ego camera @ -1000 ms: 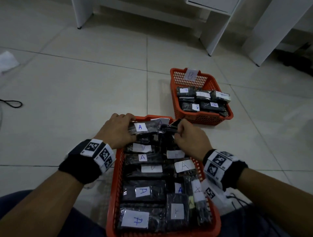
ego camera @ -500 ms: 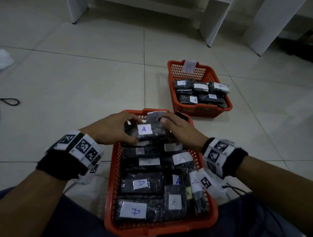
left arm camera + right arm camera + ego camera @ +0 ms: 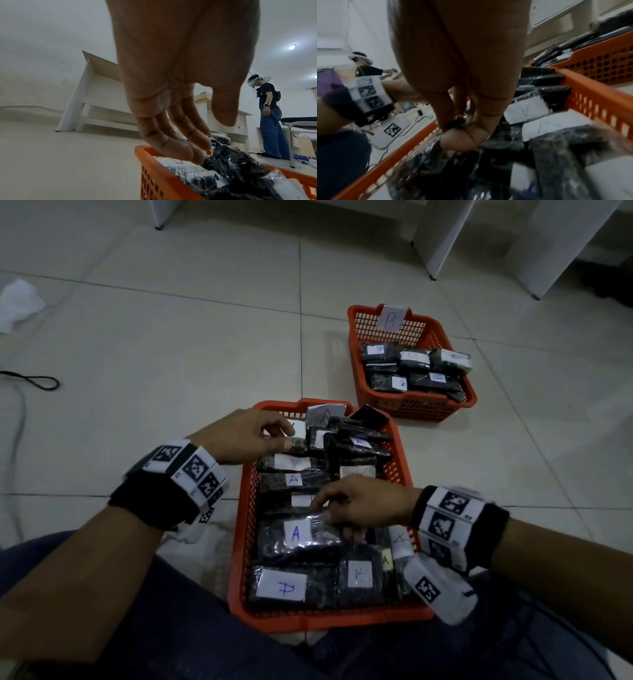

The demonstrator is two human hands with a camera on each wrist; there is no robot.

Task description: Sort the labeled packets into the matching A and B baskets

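Your right hand (image 3: pixel 363 505) pinches the edge of a black packet (image 3: pixel 298 537) marked A, lying mid-way in the near orange basket (image 3: pixel 245 539). Your left hand (image 3: pixel 245 436), fingers loosely extended, touches packets at the far end. The B basket (image 3: pixel 411 409) sits beyond.

Bare tiled floor (image 3: pixel 171 344) open across upper left and centre of head view; black cable loop (image 3: pixel 37 381) at left edge. A basket (image 3: pixel 245 529) packed to rim with packets, both hands over it. Narrow floor gap to B basket (image 3: pixel 356 364), upper right
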